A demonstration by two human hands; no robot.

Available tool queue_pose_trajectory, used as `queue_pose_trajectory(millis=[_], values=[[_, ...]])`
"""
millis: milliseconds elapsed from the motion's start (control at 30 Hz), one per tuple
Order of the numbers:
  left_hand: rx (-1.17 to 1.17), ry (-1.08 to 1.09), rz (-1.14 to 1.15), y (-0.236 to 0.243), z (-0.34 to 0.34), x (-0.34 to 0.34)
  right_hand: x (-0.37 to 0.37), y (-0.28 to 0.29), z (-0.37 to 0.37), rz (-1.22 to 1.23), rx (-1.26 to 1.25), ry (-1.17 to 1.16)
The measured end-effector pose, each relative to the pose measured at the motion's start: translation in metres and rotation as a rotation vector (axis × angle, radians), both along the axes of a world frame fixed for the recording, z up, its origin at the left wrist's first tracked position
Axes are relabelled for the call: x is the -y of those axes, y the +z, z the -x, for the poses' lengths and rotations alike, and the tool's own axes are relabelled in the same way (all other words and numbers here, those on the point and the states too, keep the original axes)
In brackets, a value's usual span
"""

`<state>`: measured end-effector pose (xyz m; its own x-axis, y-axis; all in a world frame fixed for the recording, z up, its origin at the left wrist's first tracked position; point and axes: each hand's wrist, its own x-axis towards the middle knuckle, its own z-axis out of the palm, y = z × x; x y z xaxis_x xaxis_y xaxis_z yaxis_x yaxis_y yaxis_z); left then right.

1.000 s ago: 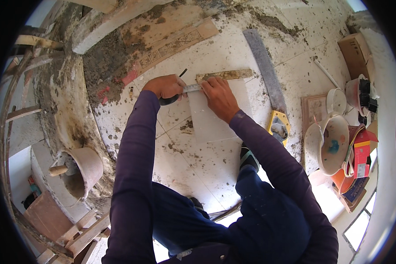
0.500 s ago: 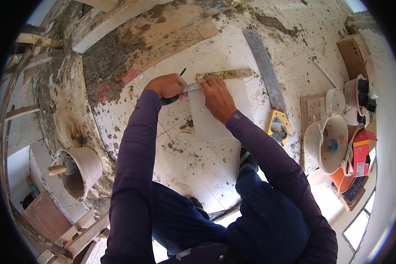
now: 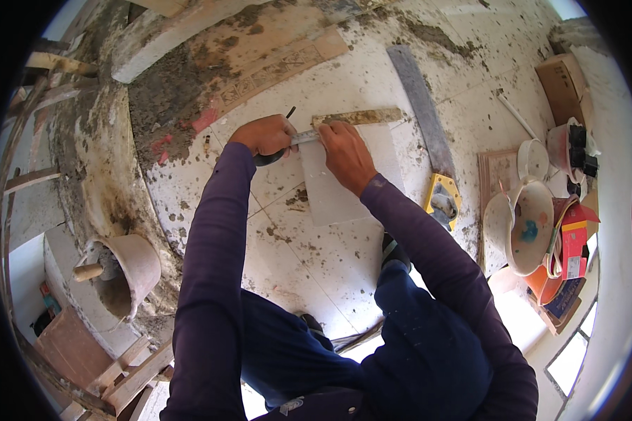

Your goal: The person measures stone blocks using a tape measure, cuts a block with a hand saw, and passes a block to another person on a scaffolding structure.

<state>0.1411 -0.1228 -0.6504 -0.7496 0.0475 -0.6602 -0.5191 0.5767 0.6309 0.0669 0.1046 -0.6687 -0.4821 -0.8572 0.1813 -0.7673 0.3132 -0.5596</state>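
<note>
My left hand (image 3: 267,138) is closed on a dark tape measure (image 3: 265,158), with a thin dark stick, perhaps a pencil (image 3: 290,112), poking up from it. The pale tape blade (image 3: 305,138) stretches from there to my right hand (image 3: 345,154), whose curled fingers pinch it near the upper edge of a white square tile (image 3: 351,207). A dirty wooden strip (image 3: 365,116) lies along that edge. To the right lies a handsaw with a long grey blade (image 3: 421,112) and a yellow handle (image 3: 451,189).
A pale bucket (image 3: 137,270) with a wooden-handled tool sits left, beside wooden poles (image 3: 31,182). At right are buckets and tubs (image 3: 527,238), a red box (image 3: 574,245), a cardboard box (image 3: 558,88) and a white pipe (image 3: 516,112). Mud-stained cardboard (image 3: 274,63) lies on the speckled floor ahead.
My right hand has shifted slightly up and left along the tile's edge. My left hand keeps its grip on the tape measure, and the whole view has moved a little.
</note>
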Motion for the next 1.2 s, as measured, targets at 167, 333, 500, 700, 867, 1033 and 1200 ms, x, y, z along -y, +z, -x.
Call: queue_pose_trajectory(millis=[167,333,500,700,867,1033,1200], values=[[0.01,0.024,0.005,-0.003,-0.002,0.001,0.003,0.0,-0.003,0.021,0.002,-0.014],[-0.02,0.031,-0.005,-0.006,-0.003,-0.003,0.003,0.001,-0.002,-0.003,0.015,-0.027],[-0.015,0.057,0.011,-0.004,-0.009,-0.005,0.004,0.001,-0.006,0.019,0.056,-0.041],[-0.015,0.065,0.022,-0.002,-0.015,-0.009,0.001,0.003,-0.007,-0.002,0.12,-0.038],[-0.014,0.092,-0.001,-0.006,-0.021,-0.013,-0.002,0.008,-0.009,-0.006,0.149,-0.031],[0.027,0.124,0.02,-0.008,-0.028,-0.02,-0.006,0.008,-0.013,-0.019,0.163,-0.023],[0.017,0.124,-0.047,0.001,-0.034,-0.03,-0.017,0.007,-0.016,-0.031,0.175,-0.014]])
